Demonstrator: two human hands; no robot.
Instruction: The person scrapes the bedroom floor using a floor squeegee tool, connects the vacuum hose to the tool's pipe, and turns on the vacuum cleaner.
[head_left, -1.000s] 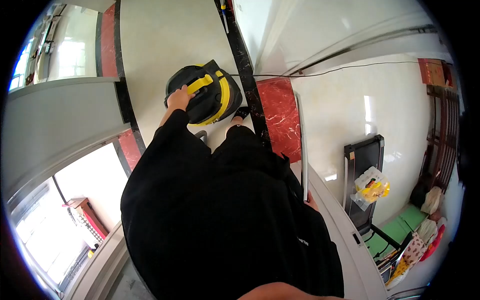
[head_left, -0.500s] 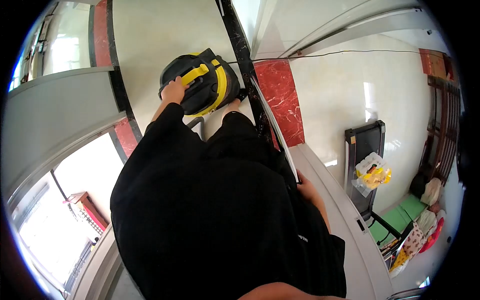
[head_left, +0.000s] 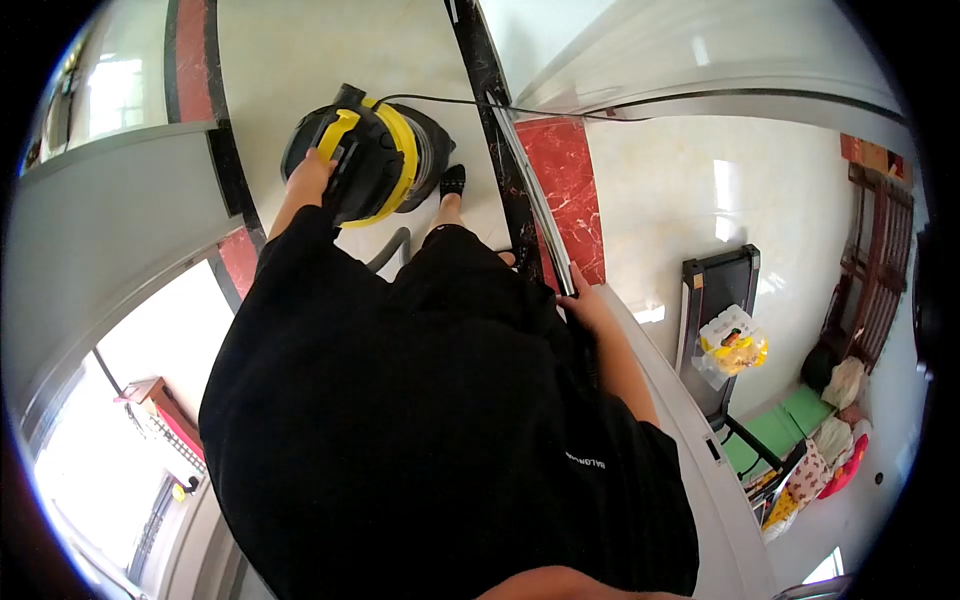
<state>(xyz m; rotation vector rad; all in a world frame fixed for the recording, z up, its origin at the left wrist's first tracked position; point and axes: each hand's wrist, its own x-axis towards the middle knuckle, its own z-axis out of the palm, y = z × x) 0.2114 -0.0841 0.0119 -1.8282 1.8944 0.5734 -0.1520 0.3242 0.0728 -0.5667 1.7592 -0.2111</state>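
Note:
A black and yellow vacuum cleaner [head_left: 380, 165] stands, somewhat tilted, on the pale floor ahead of me. My left hand [head_left: 310, 178] is closed on its yellow carrying handle [head_left: 338, 133]. A grey hose [head_left: 393, 248] curves out beside my leg, partly hidden by my black clothes. Low on my right, my right hand [head_left: 585, 300] grips the near end of a long, thin, silvery tube [head_left: 535, 200]. The tube's far end lies over the dark stone strip of the doorway.
A dark power cord [head_left: 460, 100] runs from the vacuum cleaner across the doorway. On the right, a treadmill [head_left: 718, 320] bears a plastic bag [head_left: 732, 345]. Beyond it stands a wooden bench [head_left: 880, 265]. Door frames flank me on both sides.
The vacuum cleaner has shifted left and turned, with my left hand still on its handle. My right hand has moved forward and left with the silvery tube. One foot has come forward beside the vacuum cleaner.

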